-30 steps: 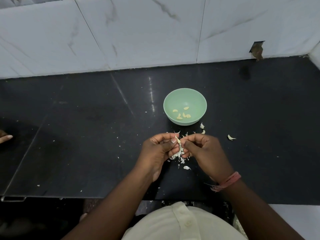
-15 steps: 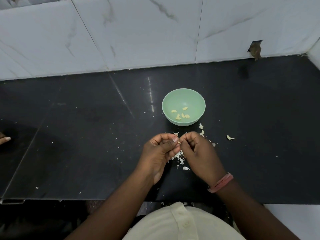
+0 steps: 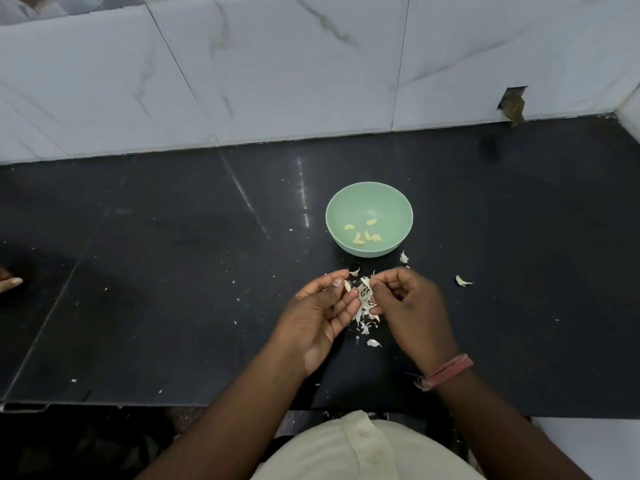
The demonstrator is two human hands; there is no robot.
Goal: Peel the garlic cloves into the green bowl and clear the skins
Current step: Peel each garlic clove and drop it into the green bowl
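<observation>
Five peeled cloves [image 3: 363, 233] lie in green bowl [image 3: 369, 202] on dark desk [image 3: 173, 271]. Left hand [image 3: 320, 315], palm up, pinches garlic clove [image 3: 347, 285] upright between thumb and fingers. Right hand [image 3: 408, 306], fingers curled, pinches skin [image 3: 366, 282] just beside it. Skins [image 3: 365, 320] scattered below hands.

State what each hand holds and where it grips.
The left hand pinches a garlic clove between thumb and fingertips. The right hand pinches loose skin at its upper end.
</observation>
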